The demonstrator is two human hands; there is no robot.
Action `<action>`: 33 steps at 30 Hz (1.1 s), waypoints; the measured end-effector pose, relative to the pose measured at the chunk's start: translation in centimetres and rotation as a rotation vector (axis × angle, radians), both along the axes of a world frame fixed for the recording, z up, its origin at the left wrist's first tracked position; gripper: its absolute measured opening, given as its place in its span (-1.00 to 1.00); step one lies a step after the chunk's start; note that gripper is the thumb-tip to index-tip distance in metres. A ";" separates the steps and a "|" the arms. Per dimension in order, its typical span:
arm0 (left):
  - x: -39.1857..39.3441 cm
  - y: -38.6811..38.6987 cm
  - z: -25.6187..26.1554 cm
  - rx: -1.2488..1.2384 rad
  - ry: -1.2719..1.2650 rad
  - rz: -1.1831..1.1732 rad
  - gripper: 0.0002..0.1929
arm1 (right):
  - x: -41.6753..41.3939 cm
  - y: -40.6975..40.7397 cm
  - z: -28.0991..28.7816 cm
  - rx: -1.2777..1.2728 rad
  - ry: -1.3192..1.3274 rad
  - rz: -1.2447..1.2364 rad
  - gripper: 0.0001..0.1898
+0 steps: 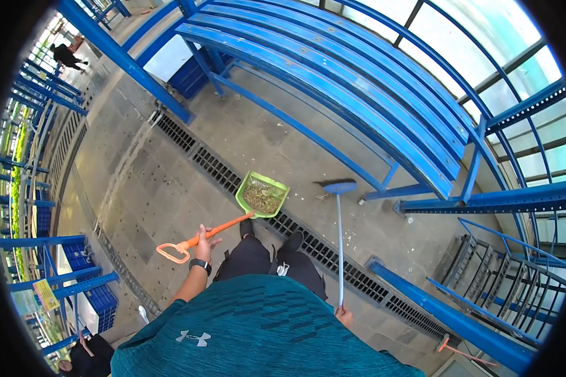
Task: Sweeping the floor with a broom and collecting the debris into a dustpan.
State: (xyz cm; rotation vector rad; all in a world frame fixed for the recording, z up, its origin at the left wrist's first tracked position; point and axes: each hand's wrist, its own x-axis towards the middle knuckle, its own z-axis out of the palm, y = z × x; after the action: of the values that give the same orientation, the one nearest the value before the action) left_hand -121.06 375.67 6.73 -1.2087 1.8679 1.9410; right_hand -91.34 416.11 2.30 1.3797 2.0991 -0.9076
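My left hand [205, 246] is closed around the orange handle of a long-handled dustpan, just above its loop grip [173, 253]. The green dustpan pan [242, 200] lies near my feet over the edge of the floor grating, with dry plant debris [260, 198] in it. In my right hand [344, 315] is the pale blue pole of a broom [340, 245]. The broom's blue head [340, 187] is on the floor to the right of the pan, beside a small clump of debris [324, 196].
A slatted blue metal bench [311, 52] stands ahead, with blue posts [122, 61] around. A drain grating [217, 165] crosses the floor. Metal steps [495, 278] are at right. Other people are at upper left [66, 55] and lower left [92, 356]; blue crates [96, 297] stand left.
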 end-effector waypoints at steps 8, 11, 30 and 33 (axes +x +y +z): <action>0.5 1.8 1.8 0.013 -0.057 -0.040 -0.54 | -13.9 2.0 -10.4 0.031 0.351 -0.022 -0.62; 0.5 2.4 3.0 -0.009 -0.066 -0.099 -0.54 | -21.4 2.0 -13.9 0.114 0.229 -0.076 -0.62; -5.8 -0.5 -3.4 0.048 0.030 -0.276 -0.58 | -0.9 -8.7 0.1 -0.166 0.013 -0.334 -0.60; -7.7 -1.1 -6.5 0.030 0.053 -0.307 -0.58 | 0.8 -8.6 3.7 0.189 0.026 0.013 -0.60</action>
State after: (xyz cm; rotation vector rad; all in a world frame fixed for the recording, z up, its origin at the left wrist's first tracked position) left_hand -128.72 374.55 0.24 -0.8118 1.9102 1.8407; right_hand -90.53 407.46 6.00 1.4509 2.2592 -0.7409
